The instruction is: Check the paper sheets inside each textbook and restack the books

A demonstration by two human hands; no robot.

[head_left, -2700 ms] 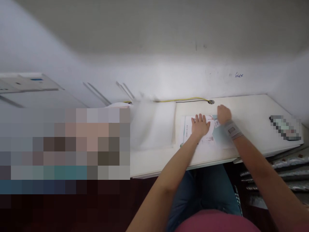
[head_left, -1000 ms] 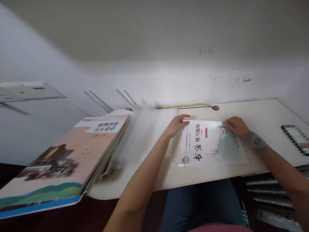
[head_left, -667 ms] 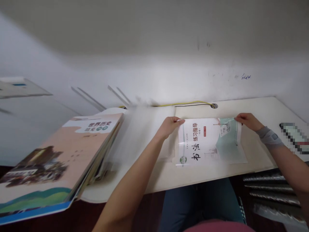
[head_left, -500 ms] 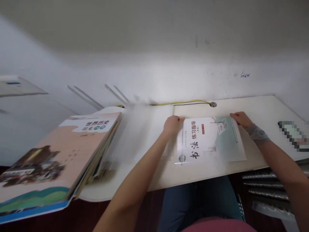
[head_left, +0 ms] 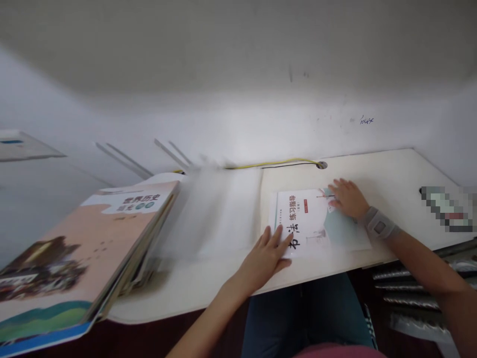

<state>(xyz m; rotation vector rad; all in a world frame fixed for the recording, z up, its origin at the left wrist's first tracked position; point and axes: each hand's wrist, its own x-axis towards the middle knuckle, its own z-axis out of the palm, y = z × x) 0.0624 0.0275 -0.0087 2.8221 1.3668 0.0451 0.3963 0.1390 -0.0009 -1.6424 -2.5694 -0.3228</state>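
A calligraphy workbook (head_left: 316,223) in a clear plastic cover lies on the white desk in front of me, its title turned sideways. My left hand (head_left: 266,253) rests with fingers spread on the workbook's lower left corner. Near the upper right edge, my right hand (head_left: 348,199) lies on the cover with its fingers apart, a grey band on the wrist. Neither hand grips anything. Left of the workbook are clear plastic sheets (head_left: 216,214), blurred and see-through.
A stack of books topped by a world history textbook (head_left: 108,223) stands at the left. A yellow cable (head_left: 272,163) runs along the wall to a hole in the desk (head_left: 376,174). At the right lies a pixelated object (head_left: 447,209); silvery rails (head_left: 406,286) show below the edge.
Both hands have let go of the workbook's upper corners. My left hand has moved down to the lower left corner, and my right hand now lies flat on the upper right of the cover.
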